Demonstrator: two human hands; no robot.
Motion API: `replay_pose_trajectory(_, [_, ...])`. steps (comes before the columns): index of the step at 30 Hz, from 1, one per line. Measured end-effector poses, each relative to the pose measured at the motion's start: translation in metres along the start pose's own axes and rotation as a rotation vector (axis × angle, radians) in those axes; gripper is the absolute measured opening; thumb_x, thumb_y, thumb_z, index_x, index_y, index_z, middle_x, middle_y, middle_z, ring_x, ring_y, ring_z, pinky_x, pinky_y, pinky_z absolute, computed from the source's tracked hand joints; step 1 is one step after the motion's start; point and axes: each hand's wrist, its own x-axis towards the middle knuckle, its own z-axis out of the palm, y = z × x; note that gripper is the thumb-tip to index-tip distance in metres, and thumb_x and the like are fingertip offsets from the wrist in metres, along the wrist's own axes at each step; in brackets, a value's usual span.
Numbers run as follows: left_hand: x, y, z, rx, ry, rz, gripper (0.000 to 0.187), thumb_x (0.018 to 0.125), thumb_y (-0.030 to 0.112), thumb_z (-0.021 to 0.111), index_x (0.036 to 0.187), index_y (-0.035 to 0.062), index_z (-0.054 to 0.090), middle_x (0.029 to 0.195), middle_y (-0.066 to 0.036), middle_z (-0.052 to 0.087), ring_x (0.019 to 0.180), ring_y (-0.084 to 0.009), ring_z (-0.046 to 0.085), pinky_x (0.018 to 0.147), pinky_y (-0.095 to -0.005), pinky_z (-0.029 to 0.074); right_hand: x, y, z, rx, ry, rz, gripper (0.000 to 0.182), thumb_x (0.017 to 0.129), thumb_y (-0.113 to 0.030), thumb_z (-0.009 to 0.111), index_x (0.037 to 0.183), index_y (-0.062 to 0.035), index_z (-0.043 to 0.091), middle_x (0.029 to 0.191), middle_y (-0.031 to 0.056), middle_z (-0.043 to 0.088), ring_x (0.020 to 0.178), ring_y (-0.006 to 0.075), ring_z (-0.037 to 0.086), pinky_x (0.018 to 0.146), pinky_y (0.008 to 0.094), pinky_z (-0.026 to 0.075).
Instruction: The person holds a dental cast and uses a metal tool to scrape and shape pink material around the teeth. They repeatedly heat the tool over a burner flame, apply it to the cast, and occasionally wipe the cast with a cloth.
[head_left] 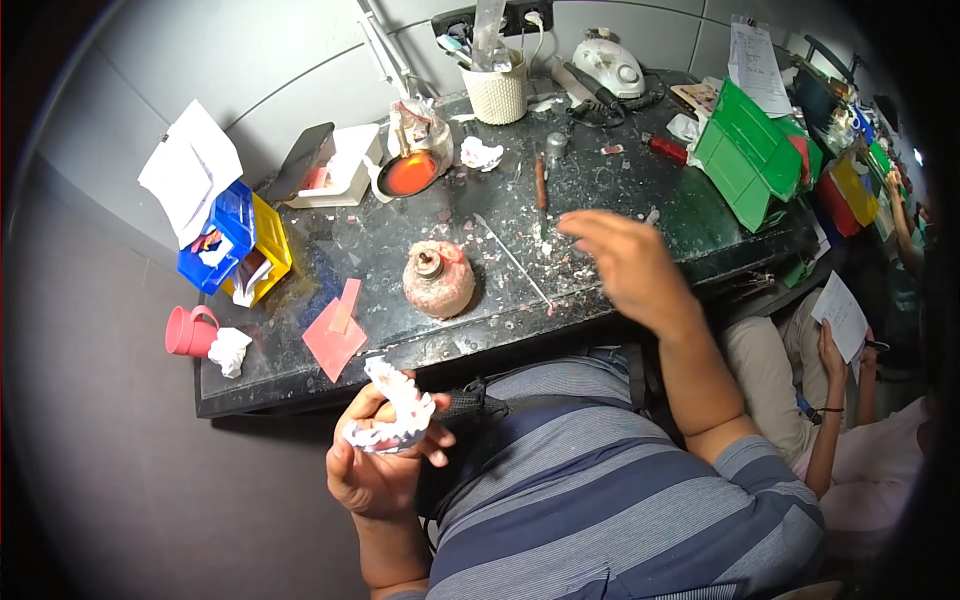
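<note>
My left hand [375, 480] holds a white, horseshoe-shaped dental piece [398, 412] with pinkish patches, in front of the bench's near edge. Over the right part of the bench, my right hand [620, 262] has its fingers stretched out, with nothing seen in them. Close to it lie a brown-handled tool [541, 185] and a thin metal instrument [515, 262]. A round, wax-covered burner [438, 280] stands between the two hands. Flat pink wax sheets [335, 338] lie near the left front edge.
Blue and yellow bins [235, 240] and a pink mug [190, 331] stand at the left. Behind are a white box [345, 170], an orange-filled pan [411, 174] and a woven cup [496, 92]. A green bin [750, 155] stands right; beyond, a seated person holds paper [840, 315].
</note>
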Motion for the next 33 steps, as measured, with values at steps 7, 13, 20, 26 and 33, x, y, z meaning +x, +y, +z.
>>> replay_pose_trajectory(7, [0.008,-0.005,0.018,0.119,0.113,-0.037,0.08,0.09,0.039,0.062,0.141,-0.0139,0.032,0.132,-0.05,0.041,0.11,-0.0526,0.061,0.085,-0.0486,0.06,-0.012,0.015,-0.051,-0.263,-0.254,-0.007,0.02,0.077,0.005,0.068,0.096,0.0001,0.068,0.102,0.0139,0.067,0.099,0.0344,0.061,0.088,0.0405,0.048])
replay_pose_trajectory(13, [0.006,-0.005,0.022,0.142,0.103,0.002,0.077,0.088,0.033,0.064,0.14,-0.0143,0.031,0.131,-0.051,0.041,0.113,-0.0559,0.058,0.086,-0.0554,0.058,-0.002,0.012,-0.052,-0.248,-0.307,0.035,0.01,0.077,0.004,0.067,0.085,-0.0001,0.063,0.088,0.0111,0.062,0.087,0.0325,0.057,0.081,0.0412,0.044])
replay_pose_trajectory(20, [0.004,-0.001,0.023,0.163,0.092,0.002,0.082,0.086,0.036,0.066,0.139,-0.0154,0.03,0.128,-0.051,0.043,0.112,-0.0574,0.058,0.085,-0.0563,0.058,0.003,0.011,-0.048,-0.285,-0.285,0.018,0.011,0.081,0.005,0.064,0.089,-0.0004,0.057,0.083,0.0112,0.058,0.084,0.0305,0.056,0.079,0.0382,0.044])
replay_pose_trajectory(26, [0.001,0.002,0.029,0.141,0.083,0.016,0.085,0.084,0.036,0.067,0.137,-0.0185,0.029,0.126,-0.052,0.044,0.111,-0.0583,0.058,0.086,-0.058,0.057,0.005,0.01,-0.039,0.03,-0.041,0.138,0.006,0.092,0.003,0.06,0.095,0.0002,0.057,0.082,0.0077,0.063,0.071,0.0137,0.059,0.064,0.0282,0.048])
replay_pose_trajectory(33, [-0.002,0.003,0.039,0.157,0.137,0.037,0.088,0.077,0.031,0.069,0.135,-0.0199,0.028,0.124,-0.052,0.046,0.111,-0.0586,0.058,0.087,-0.0581,0.057,-0.002,0.0,-0.049,0.691,0.027,0.179,0.016,0.097,0.0,0.059,0.112,0.0048,0.061,0.092,0.0112,0.067,0.078,0.0154,0.068,0.072,0.0273,0.058])
